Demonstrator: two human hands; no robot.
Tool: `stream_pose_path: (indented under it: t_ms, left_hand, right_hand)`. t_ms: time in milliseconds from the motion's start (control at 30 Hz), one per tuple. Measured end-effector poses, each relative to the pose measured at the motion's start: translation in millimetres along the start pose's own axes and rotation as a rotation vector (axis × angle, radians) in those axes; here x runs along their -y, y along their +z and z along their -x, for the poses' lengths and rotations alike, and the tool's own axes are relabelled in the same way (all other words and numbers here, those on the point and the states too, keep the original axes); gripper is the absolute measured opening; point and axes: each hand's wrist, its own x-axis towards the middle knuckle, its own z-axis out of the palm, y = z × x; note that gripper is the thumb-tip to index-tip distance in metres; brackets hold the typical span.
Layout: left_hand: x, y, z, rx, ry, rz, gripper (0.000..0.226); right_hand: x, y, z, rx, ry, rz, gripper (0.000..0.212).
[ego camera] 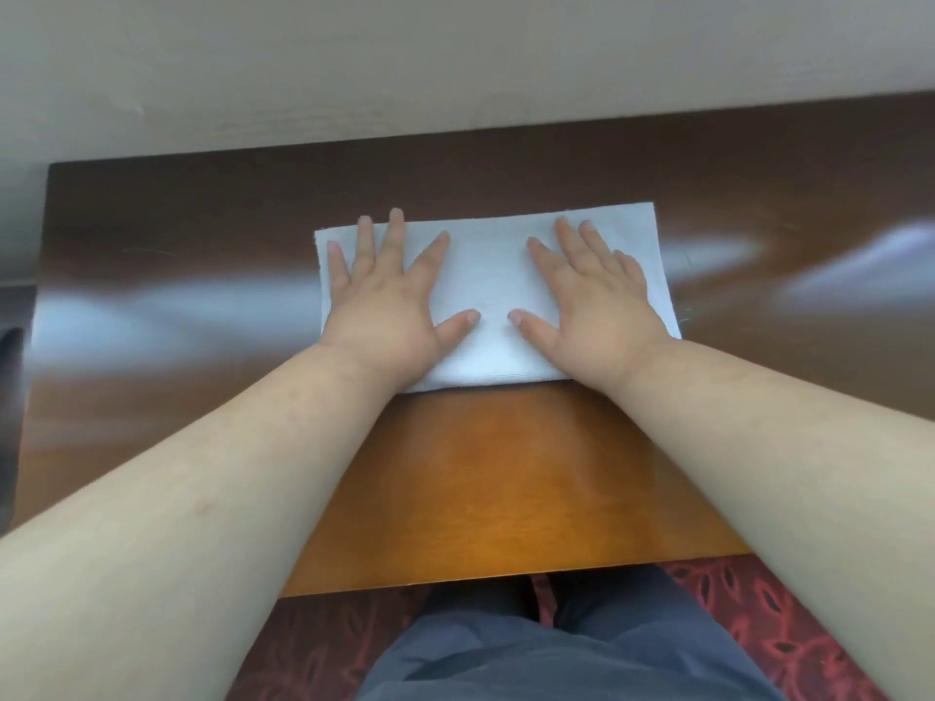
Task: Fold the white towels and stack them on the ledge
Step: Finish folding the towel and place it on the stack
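bare table (pixel 152 255) either side of towel (pixel 485 275), wall (pixel 354 68) behind

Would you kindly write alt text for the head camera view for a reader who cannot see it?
Both hands, left hand and right hand, press flat with fingers spread on a folded white towel lying on a glossy brown wooden table. A pale wall lies beyond; dark trousers and red patterned carpet show below.

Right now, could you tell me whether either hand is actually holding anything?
Nothing is gripped. The left hand and right hand lie flat, fingers spread, pressing on top of the white towel.
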Motion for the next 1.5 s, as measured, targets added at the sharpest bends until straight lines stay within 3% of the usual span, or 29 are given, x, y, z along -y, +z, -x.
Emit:
stream_pose_path:
  t_ms: [100,267,433,533,600,700,900,1033,1133,1200,1300,1367,1500]
  left_hand:
    - [-21.6,-0.8,1.1,-0.036,0.073,0.043,0.073]
    - [-12.6,9.2,1.1,0.011,0.123,-0.003,0.074]
    - [20.1,3.4,2.7,0.03,0.147,0.022,0.073]
    - [8.0,1.5,8.8,-0.026,0.19,0.059,0.068]
    - [0.9,5.5,11.3,-0.038,0.195,0.05,0.066]
    - [12.9,11.3,4.6,-0.001,0.065,0.04,0.069]
    - [27.5,13.9,1.3,0.019,-0.008,0.017,0.071]
    - [25.4,5.2,18.7,-0.017,-0.189,0.293,0.07]
    - [22.1,-1.7,35.4,-0.151,-0.569,0.598,0.072]
    - [24.5,-8.3,36.7,-0.089,-0.824,0.775,0.077]
    - [21.6,-21.4,28.0,0.041,-0.953,0.904,0.072]
    - [21.7,-27.7,20.9,0.098,-0.922,0.851,0.063]
    - [24.0,-33.1,16.4,0.167,-0.882,0.859,0.05]
  right_hand:
    - [-2.9,-0.6,-6.8,-0.044,0.047,0.003,0.067]
    - [-31.9,-0.9,-7.1,0.025,0.131,0.09,0.085]
    - [-39.5,-8.9,-1.8,0.017,0.097,0.119,0.081]
    - [-16.6,-6.3,5.2,-0.083,-0.011,0.088,0.07]
    - [-9.0,0.0,6.7,-0.052,-0.057,0.056,0.068]
    - [-23.8,4.5,2.0,0.049,0.029,0.083,0.073]
    - [-32.9,5.5,0.3,0.063,0.088,0.079,0.079]
    - [-33.7,-15.6,5.9,-0.061,0.279,-0.312,0.064]
    - [-36.2,-35.1,12.6,-0.205,0.576,-0.641,0.053]
    - [-35.4,-44.3,12.3,-0.137,0.785,-0.811,0.067]
    - [-42.4,-49.6,0.5,-0.004,0.949,-0.968,0.075]
    - [-45.6,-52.6,-7.3,0.102,1.002,-1.012,0.066]
    - [-53.7,-53.8,-15.5,0.294,0.956,-1.095,0.029]
